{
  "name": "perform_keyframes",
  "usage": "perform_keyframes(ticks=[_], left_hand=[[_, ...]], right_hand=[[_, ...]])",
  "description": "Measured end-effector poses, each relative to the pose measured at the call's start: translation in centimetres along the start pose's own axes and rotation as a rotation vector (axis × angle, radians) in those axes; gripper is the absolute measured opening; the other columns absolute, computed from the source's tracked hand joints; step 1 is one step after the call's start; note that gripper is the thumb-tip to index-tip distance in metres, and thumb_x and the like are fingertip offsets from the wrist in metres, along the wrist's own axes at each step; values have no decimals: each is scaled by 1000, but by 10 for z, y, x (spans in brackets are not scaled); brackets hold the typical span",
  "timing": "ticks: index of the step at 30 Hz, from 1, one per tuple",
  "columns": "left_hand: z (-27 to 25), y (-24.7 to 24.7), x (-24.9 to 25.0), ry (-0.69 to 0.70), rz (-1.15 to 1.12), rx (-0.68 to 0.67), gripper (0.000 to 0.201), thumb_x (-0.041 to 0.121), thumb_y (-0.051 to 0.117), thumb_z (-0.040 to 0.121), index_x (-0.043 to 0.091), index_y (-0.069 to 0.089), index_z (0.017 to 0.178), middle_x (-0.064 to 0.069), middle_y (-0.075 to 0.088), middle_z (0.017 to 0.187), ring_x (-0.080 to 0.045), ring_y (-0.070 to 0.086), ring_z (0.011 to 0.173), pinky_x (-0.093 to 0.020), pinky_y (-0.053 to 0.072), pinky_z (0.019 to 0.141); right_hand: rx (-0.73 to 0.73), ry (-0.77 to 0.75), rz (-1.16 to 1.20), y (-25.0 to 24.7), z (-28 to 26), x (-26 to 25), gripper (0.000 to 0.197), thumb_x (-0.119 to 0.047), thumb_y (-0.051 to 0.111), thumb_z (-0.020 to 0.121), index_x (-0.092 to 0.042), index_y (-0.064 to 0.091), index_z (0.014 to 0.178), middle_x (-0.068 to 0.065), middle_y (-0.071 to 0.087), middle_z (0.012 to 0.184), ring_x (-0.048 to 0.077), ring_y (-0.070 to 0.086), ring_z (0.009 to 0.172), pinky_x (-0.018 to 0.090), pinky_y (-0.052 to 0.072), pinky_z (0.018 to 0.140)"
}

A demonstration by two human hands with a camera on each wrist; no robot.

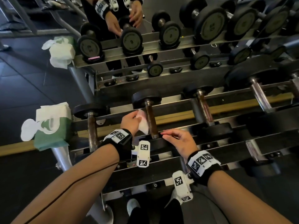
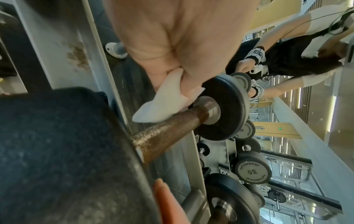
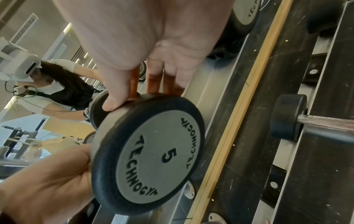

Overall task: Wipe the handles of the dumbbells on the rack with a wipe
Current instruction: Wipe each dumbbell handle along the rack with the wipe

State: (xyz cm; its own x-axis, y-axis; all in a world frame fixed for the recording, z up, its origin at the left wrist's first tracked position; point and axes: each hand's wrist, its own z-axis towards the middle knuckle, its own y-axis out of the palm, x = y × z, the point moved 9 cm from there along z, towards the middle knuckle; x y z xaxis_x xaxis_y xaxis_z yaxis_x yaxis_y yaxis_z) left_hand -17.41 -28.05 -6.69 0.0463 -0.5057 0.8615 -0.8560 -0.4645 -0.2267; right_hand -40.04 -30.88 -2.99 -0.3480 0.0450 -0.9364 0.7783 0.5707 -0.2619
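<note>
A small black dumbbell with a rusty brown handle (image 1: pixel 151 120) lies across the rack rails, second from the left. My left hand (image 1: pixel 135 118) holds a crumpled white wipe (image 1: pixel 143 122) against the left side of that handle. In the left wrist view the wipe (image 2: pixel 162 103) touches the handle (image 2: pixel 172 128) near its far head, pinched in my left hand (image 2: pixel 182 84). My right hand (image 1: pixel 166 134) pinches the rim of the near head. The right wrist view shows that head, marked 5 (image 3: pixel 153 154), with the thumb (image 3: pixel 114 94) in front and the fingers behind.
A green pack of wipes (image 1: pixel 50 130) sits on the rack's left end. Another rusty-handled dumbbell (image 1: pixel 92 131) lies left of my hands, and larger dumbbells (image 1: pixel 203 109) lie to the right. A mirror behind the rack reflects the dumbbells and my hands.
</note>
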Motion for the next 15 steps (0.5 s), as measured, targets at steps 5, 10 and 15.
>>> perform_keyframes(ticks=[5,10,15], left_hand=[[-14,11,24,122,104,-56,42,13,53,99,22,52,141,0,56,141,-19,53,127,-44,40,112],[-40,18,17,201,276,-204,41,11,52,100,25,55,138,4,60,135,-10,53,125,-31,36,109],[-41,0,4,98,166,-196,39,9,53,99,23,59,135,4,65,124,-9,60,113,-41,43,109]], right_hand=[[18,29,24,-1,0,7,28,-55,71,73,-36,76,93,-8,75,95,10,68,96,37,52,93],[12,46,39,1,-2,9,7,-30,71,89,-35,76,90,-10,74,91,6,68,90,30,50,88],[-16,59,34,1,-2,5,7,-28,70,90,-31,76,90,-9,74,91,7,68,91,31,50,89]])
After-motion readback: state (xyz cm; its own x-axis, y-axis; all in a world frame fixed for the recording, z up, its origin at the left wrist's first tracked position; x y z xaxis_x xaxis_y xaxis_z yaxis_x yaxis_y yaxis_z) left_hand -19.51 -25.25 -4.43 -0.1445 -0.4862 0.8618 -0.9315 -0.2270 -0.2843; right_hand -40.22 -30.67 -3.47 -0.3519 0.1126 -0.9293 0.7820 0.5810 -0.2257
